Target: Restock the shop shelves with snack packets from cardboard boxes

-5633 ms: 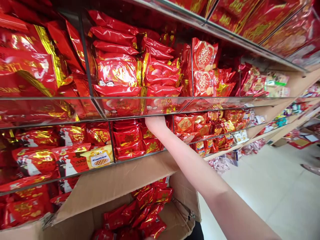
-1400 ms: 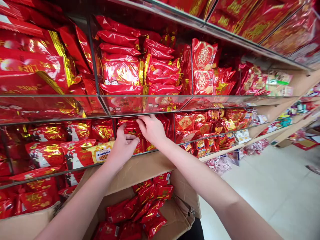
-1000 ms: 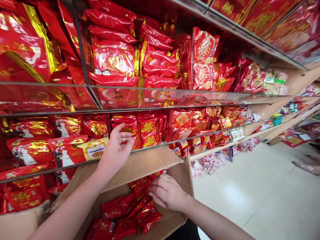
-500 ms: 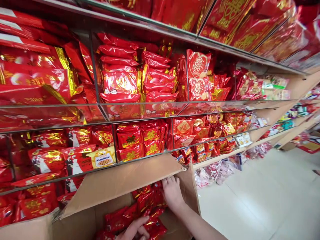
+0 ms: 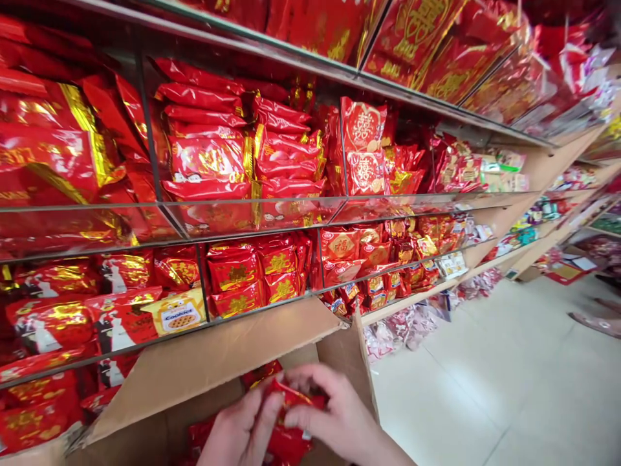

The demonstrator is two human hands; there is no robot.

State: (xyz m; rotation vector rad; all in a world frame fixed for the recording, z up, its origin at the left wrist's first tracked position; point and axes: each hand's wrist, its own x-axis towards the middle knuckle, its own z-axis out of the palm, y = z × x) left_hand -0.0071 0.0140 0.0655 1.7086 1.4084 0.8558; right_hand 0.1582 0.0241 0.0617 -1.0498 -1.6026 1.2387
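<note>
Over the open cardboard box [image 5: 223,346], both hands meet around small red foil snack packets. My left hand [image 5: 242,421] has its thumb and fingers closed on a red packet [image 5: 286,395]. From the other side, my right hand [image 5: 334,408] curls its fingers and thumb around the same packet. Below them, more red packets [image 5: 286,446] lie in the box, partly covered by the hands. How many packets are between the fingers I cannot tell.
Behind the box rise glass-fronted shelves [image 5: 272,210] packed with red and gold snack packets. A yellow cookie packet [image 5: 177,312] stands in a lower compartment. Bagged goods [image 5: 402,336] lie under the bottom shelf. Pale floor tiles [image 5: 451,382] stretch to the right.
My right hand has come from the box's far right corner to the middle, beside my left hand. My left hand has risen, and a packet is now between them. The view has swung slightly right.
</note>
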